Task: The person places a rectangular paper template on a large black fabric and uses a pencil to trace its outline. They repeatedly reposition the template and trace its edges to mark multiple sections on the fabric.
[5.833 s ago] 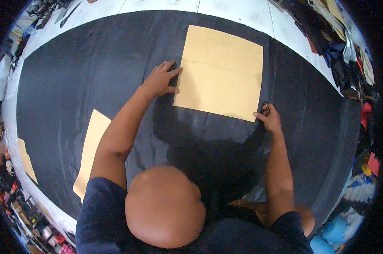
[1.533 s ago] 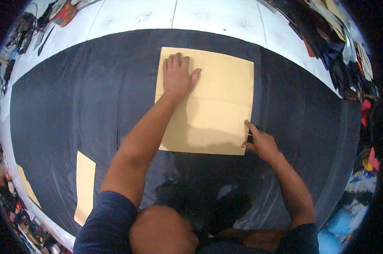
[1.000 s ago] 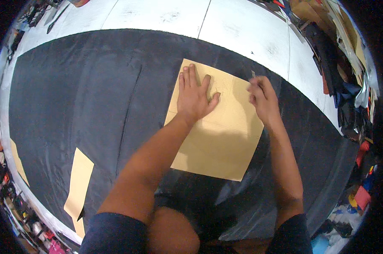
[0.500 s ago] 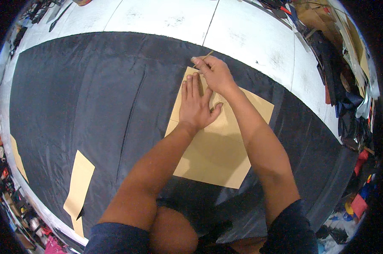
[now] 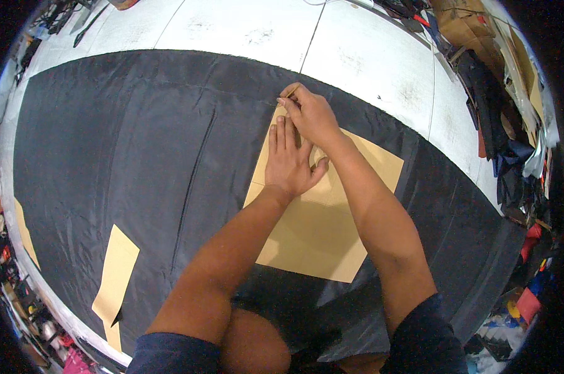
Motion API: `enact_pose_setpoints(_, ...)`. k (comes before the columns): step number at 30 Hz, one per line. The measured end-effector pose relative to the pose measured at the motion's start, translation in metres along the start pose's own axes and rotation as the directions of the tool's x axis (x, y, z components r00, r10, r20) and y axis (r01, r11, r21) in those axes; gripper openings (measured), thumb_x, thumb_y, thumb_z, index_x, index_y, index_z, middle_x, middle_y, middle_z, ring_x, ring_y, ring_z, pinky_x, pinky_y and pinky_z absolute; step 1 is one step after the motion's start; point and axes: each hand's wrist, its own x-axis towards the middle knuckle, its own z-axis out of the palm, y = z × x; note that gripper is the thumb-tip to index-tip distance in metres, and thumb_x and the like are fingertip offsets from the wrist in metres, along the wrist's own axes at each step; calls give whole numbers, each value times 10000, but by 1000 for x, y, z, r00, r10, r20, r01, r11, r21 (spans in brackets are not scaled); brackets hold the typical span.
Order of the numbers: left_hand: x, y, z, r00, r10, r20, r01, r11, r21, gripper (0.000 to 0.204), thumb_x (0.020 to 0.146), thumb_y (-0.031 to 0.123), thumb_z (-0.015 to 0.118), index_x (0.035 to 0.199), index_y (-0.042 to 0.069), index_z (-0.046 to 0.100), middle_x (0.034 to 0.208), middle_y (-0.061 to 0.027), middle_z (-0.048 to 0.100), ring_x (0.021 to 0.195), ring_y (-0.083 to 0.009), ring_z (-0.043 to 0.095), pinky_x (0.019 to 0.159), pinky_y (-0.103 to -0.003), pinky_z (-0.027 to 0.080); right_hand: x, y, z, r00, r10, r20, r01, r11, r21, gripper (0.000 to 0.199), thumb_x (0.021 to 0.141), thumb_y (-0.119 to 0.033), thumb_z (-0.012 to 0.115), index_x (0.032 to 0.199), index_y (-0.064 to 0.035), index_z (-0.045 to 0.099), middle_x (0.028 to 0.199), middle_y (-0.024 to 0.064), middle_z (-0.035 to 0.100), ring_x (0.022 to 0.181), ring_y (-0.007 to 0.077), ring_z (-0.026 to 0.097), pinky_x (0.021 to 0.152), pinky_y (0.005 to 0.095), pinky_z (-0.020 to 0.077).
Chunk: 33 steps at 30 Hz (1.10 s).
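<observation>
A tan rectangular sheet of card (image 5: 322, 234) lies flat on a spread of black fabric (image 5: 151, 143). My left hand (image 5: 288, 165) rests palm down on the card's upper left part, its fingers stretched out. Just beyond its fingertips, my right hand (image 5: 310, 112) pinches a thin tan stick (image 5: 291, 91) at the card's far left corner. The pinching fingers cover most of that stick and the corner itself, so its exact kind and tip cannot be made out.
Narrower tan card pieces (image 5: 117, 268) lie on the fabric at the lower left. Another tan strip (image 5: 25, 234) sits by the left edge. White floor panels (image 5: 369, 68) show beyond the fabric. Dark cloth and scraps (image 5: 484, 100) are heaped at the right.
My right hand has come slightly nearer and left, down to the card's far corner, and its stick now shows less. My left hand stays flat on the card.
</observation>
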Motion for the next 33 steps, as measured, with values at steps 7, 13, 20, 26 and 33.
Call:
enact_pose_setpoints(7, 0, 1, 0, 1000, -16, -1, 16, 1000, 4, 790, 929, 572, 478, 1491, 21, 411, 1509, -398, 292, 1458, -531, 220, 1203, -594, 147, 4, 2, 1, 1000, -13, 8, 14, 997, -71, 204, 985, -264, 614, 1064, -76, 633, 876, 148, 721, 769, 318, 710, 709, 397, 530)
enact_pose_setpoints(13, 0, 0, 0, 1000, -13, 20, 13, 1000, -3, 857, 894, 583, 577, 1507, 25, 364, 1506, -389, 297, 1448, -546, 231, 1196, -615, 157, 1, 4, 1, 998, -67, -17, 66, 994, -90, 201, 983, -269, 614, 1054, -82, 634, 861, 139, 717, 778, 338, 703, 703, 415, 531)
enact_pose_setpoints(20, -1, -1, 3, 1000, -11, 22, 11, 1000, 8, 848, 896, 593, 559, 1513, 44, 366, 1503, -393, 303, 1449, -551, 224, 1198, -615, 152, 0, 1, 5, 1000, -9, -25, 8, 997, -76, 212, 988, -301, 577, 1074, -114, 626, 897, 165, 711, 884, 406, 682, 782, 506, 522)
enact_pose_setpoints(26, 0, 0, -3, 999, -3, 32, 2, 1000, 29, 843, 920, 590, 483, 1532, 29, 333, 1524, -383, 280, 1456, -531, 220, 1201, -606, 150, -5, 1, 2, 997, -10, -77, 7, 999, -40, 214, 976, -265, 612, 1088, -85, 633, 911, 145, 719, 814, 351, 694, 729, 425, 530)
enact_pose_setpoints(33, -1, 0, 0, 999, -11, 47, 11, 1000, 5, 860, 865, 577, 601, 1507, 50, 380, 1541, -366, 271, 1458, -533, 215, 1196, -613, 148, -9, 0, -1, 998, -18, -55, 9, 986, -166, 174, 972, -240, 607, 1064, -95, 632, 939, 129, 717, 856, 347, 689, 739, 426, 535)
